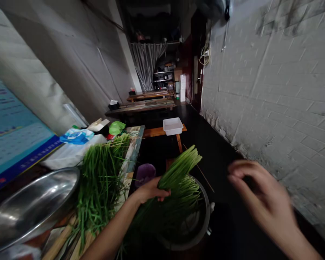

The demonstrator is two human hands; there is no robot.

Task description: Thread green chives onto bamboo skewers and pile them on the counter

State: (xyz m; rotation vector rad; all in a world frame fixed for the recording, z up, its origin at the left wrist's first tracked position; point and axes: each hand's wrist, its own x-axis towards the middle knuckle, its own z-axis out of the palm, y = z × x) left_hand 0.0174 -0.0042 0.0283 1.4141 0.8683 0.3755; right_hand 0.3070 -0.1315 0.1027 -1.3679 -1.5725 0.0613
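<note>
My left hand [153, 189] is closed around a bunch of green chives [181, 166], its pale cut ends pointing up and away to the right. Below the bunch, more chives [189, 191] lie over a round basin [206, 216], whose inside is partly in shadow. Off to the right, my right hand [262, 195] is raised and apart from the chives. Its thumb and forefinger curl together in a pinch, a little blurred; whether anything small is between them I cannot make out. On the table at left lies a large heap of chives [100, 173].
A steel bowl [35, 206] stands at the left, beside a blue packet [77, 136] and a green bag [117, 127]. A purple tub [145, 173] sits below the table edge. Ahead, a white tray [172, 125] rests on a wooden bench [154, 132]. A block wall [281, 83] runs along the right.
</note>
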